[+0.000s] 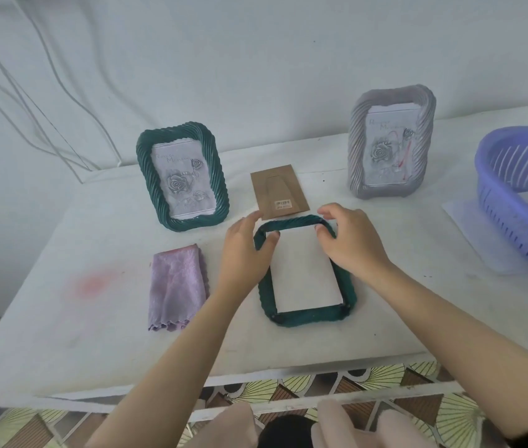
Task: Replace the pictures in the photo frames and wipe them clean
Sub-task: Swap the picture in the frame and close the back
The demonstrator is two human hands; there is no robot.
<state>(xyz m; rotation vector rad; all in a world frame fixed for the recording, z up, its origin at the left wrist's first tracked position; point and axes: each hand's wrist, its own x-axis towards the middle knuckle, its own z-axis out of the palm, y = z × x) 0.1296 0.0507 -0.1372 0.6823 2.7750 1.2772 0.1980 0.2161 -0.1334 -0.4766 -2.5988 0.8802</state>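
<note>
Fingers (271, 238) of left hand (243, 253) and right hand (351, 242): curled, pinching far corners of face-down green frame (308, 318), mid-table (62, 318). White sheet (301, 273) inside. Brown backing board (277, 189) just beyond. Purple cloth (175, 286) left.

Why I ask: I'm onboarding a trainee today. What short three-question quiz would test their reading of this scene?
1. True or false: the brown backing board is fitted into the lying green frame.
2. The purple cloth lies: A under that frame; B on the table, left of that frame; C on the backing board.
3. How many frames stand upright?
Key: 1 false, it lies on the table beyond that frame; 2 B; 3 two, the standing green frame and the grey frame.
</note>
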